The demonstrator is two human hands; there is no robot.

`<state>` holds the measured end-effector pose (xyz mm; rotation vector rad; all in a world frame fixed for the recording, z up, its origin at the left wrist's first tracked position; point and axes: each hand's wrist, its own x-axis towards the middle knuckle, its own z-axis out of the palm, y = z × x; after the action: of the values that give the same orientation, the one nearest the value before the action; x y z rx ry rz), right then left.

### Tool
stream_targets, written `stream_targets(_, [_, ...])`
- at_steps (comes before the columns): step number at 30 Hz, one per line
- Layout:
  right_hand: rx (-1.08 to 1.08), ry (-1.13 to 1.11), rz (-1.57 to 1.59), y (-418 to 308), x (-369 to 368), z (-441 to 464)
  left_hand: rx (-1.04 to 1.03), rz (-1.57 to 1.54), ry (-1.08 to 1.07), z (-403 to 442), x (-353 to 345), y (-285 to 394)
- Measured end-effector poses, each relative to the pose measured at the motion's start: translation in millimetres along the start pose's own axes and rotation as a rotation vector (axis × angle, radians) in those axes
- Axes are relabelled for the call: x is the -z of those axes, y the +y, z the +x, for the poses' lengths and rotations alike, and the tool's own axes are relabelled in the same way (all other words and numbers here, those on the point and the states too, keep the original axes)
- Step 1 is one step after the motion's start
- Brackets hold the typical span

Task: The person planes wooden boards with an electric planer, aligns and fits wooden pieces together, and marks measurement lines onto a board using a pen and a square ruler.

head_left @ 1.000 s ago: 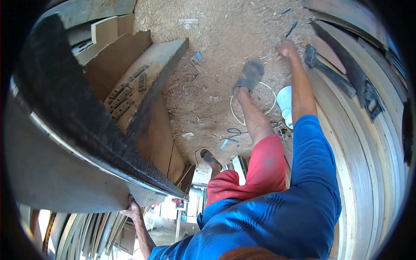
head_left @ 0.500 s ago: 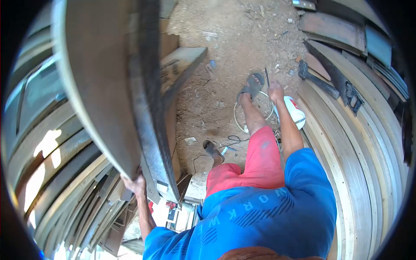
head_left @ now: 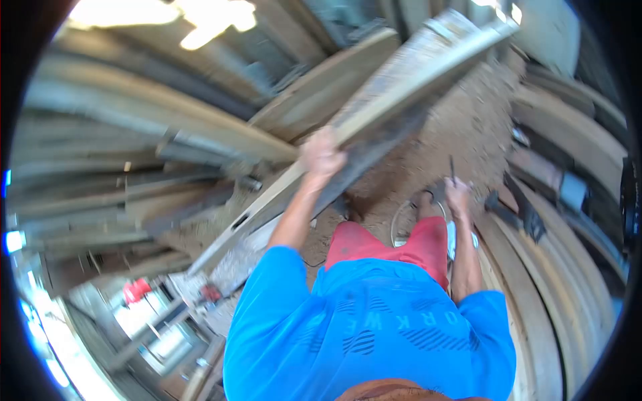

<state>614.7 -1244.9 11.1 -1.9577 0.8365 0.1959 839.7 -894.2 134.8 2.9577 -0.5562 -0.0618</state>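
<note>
My left hand (head_left: 322, 155) is wrapped over the upper edge of a long wooden door panel (head_left: 394, 100), which runs diagonally from the lower left to the upper right. A dark slot shows in its edge, towards the lower left. To the right, my right hand (head_left: 459, 198) is closed around a thin dark tool (head_left: 452, 170) that points away from me; blur hides what kind it is. A white container (head_left: 451, 239) is partly hidden behind my right forearm.
Long boards (head_left: 548, 294) are stacked along the right, with a hammer (head_left: 503, 210) and a saw (head_left: 530, 217) on them. More planks (head_left: 114, 180) fill the left. A pale cable loop (head_left: 396, 224) lies near my foot on the dusty floor (head_left: 461, 127).
The view has swung left. The panel now lies diagonally across it, and my left hand has shifted from its lower end to its upper edge. My right hand still holds the dark tool.
</note>
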Motion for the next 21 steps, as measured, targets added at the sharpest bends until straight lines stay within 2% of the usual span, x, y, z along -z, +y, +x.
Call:
stream_targets(1, [0.058,0.006,-0.043,-25,-1,-11,0.094,-0.030,-0.203,5,30,10])
stream_targets(2, [-0.031,-0.100,-0.015,-37,-8,-16,0.139,-0.055,-0.317,6,38,9])
stream_targets(3, [0.020,-0.150,-0.005,-60,-19,-30,0.077,-0.118,-0.240,-5,39,-2])
stream_targets(4, [0.066,-0.196,0.006,-92,-26,-46,0.108,-0.100,-0.222,-15,30,-13])
stream_targets(7, [0.260,-0.297,-0.011,-146,-71,-78,0.156,-0.270,-0.311,-52,60,-64])
stream_targets(11, [0.561,-0.379,-0.111,-215,-155,-142,0.206,-0.335,-0.131,-138,98,-143])
stream_targets(13, [0.753,-0.449,-0.327,-226,-197,-157,0.217,-0.347,0.299,-189,120,-179])
stream_targets(15, [0.685,-0.497,-0.460,-246,-232,-183,0.422,-0.374,0.450,-257,113,-220])
stream_targets(16, [0.526,-0.577,-0.580,-266,-242,-198,0.640,-0.526,0.336,-291,116,-235])
stream_targets(17, [0.553,-0.589,-0.627,-276,-253,-207,0.858,-0.675,0.212,-325,117,-248])
stream_targets(21, [0.632,-0.684,-0.801,-282,-297,-226,1.117,-0.303,0.124,-432,23,-283])
